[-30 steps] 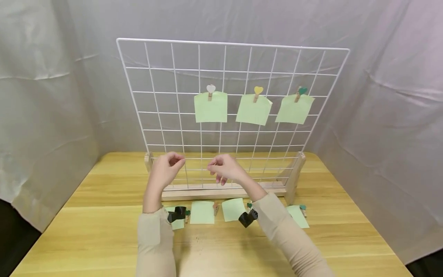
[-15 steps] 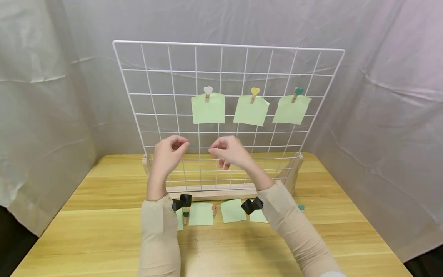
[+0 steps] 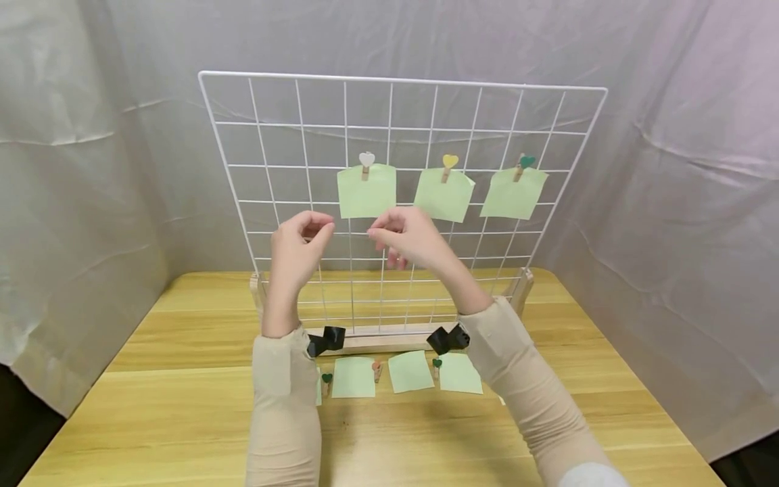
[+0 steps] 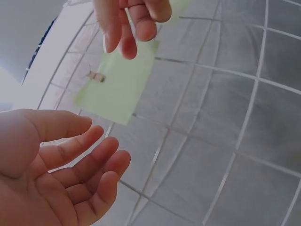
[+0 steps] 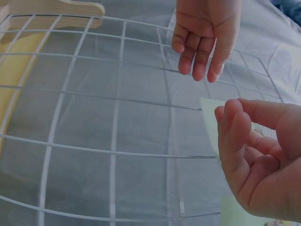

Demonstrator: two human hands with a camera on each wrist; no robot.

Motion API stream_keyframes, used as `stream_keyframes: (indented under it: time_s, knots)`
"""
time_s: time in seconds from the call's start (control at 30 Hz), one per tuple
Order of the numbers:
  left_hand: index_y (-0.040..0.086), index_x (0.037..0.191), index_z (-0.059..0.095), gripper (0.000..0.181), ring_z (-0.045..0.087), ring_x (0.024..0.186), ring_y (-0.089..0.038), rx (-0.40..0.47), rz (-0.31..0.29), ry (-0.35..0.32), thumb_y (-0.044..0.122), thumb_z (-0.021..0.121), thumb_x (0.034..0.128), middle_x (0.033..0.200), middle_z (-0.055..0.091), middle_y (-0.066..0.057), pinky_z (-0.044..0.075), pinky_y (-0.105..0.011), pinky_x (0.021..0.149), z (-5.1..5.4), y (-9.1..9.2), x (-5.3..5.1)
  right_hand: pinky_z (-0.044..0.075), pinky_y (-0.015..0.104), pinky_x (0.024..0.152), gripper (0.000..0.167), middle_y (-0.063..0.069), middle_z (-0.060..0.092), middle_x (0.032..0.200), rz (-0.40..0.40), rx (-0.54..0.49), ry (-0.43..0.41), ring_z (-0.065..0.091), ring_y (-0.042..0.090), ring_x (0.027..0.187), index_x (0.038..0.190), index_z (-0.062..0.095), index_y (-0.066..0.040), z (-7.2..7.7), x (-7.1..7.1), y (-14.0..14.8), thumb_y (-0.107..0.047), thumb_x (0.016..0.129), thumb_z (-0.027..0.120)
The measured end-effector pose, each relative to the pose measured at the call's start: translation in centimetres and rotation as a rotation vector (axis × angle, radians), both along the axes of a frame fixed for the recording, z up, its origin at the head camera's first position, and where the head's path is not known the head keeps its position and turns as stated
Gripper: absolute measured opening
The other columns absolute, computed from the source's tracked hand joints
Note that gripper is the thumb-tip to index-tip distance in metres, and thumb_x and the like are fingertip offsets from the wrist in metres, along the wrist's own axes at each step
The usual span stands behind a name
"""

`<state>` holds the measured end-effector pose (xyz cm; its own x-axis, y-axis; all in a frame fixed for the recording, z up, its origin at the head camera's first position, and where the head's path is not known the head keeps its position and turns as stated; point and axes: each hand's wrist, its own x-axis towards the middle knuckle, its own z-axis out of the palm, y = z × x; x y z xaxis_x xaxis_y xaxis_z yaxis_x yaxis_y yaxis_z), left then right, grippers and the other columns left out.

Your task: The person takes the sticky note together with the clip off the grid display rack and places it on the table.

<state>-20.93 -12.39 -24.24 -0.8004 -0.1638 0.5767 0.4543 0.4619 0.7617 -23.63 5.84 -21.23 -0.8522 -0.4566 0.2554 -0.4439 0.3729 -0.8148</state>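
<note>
Left hand and right hand are raised in front of the white wire grid, apart from each other, both with loosely bent fingers. Nothing shows in the left hand in the left wrist view, nor in the right hand in the right wrist view. Just above the right hand hang a green note under a white heart clip and another note under a yellow heart clip. A third note hangs farther right, under a green heart clip.
On the wooden table, in front of the grid's wooden base, lie several green notes with small heart clips between them. The right forearm covers part of the row's right end. Grey cloth hangs behind.
Both hands have risen from the grid's lower part to just below the hanging notes, keeping much the same finger shape. The view has shifted slightly.
</note>
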Motion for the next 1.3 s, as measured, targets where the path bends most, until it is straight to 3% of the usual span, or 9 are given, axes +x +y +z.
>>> stream_keyframes:
  time_s: [0.43, 0.73, 1.07, 1.3]
  knots:
    - [-0.003, 0.089, 0.065, 0.014, 0.052, 0.067, -0.011, 0.125, 0.001, 0.087, 0.006, 0.058, 0.0823, 0.079, 0.061, -0.012, 0.042, -0.020, 0.060, 1.6, 1.0, -0.4, 0.045, 0.028, 0.040, 0.018, 0.013, 0.059, 0.069, -0.027, -0.072, 0.102, 0.052, 0.020, 0.043, 0.092, 0.060, 0.002, 3.2, -0.2, -0.2, -0.015, 0.087, 0.059]
    - [-0.002, 0.089, 0.065, 0.014, 0.052, 0.067, -0.010, 0.124, 0.019, 0.073, 0.007, 0.057, 0.0827, 0.081, 0.062, -0.011, 0.042, -0.019, 0.060, 2.6, 1.1, -0.8, 0.046, 0.029, 0.040, 0.016, 0.015, 0.060, 0.070, -0.082, -0.082, 0.201, 0.052, 0.020, 0.042, 0.094, 0.060, 0.000, 5.3, -0.3, -0.1, -0.014, 0.087, 0.058]
    - [-0.002, 0.091, 0.065, 0.015, 0.057, 0.073, -0.013, 0.141, 0.017, 0.052, 0.008, 0.058, 0.0825, 0.087, 0.064, -0.012, 0.045, -0.020, 0.065, 3.1, 1.7, -0.6, 0.047, 0.033, 0.042, 0.033, 0.015, 0.062, 0.074, -0.124, -0.004, 0.215, 0.054, 0.024, 0.042, 0.116, 0.055, -0.009, 6.7, -0.8, -0.7, -0.021, 0.086, 0.060]
    - [-0.002, 0.092, 0.065, 0.016, 0.055, 0.070, -0.012, 0.155, 0.003, 0.034, 0.008, 0.058, 0.0825, 0.088, 0.063, -0.012, 0.043, -0.019, 0.056, 3.3, 2.1, -0.6, 0.046, 0.032, 0.040, 0.039, 0.012, 0.062, 0.071, -0.140, 0.070, 0.260, 0.055, 0.025, 0.044, 0.124, 0.051, -0.009, 7.2, -1.1, -1.1, -0.024, 0.088, 0.056]
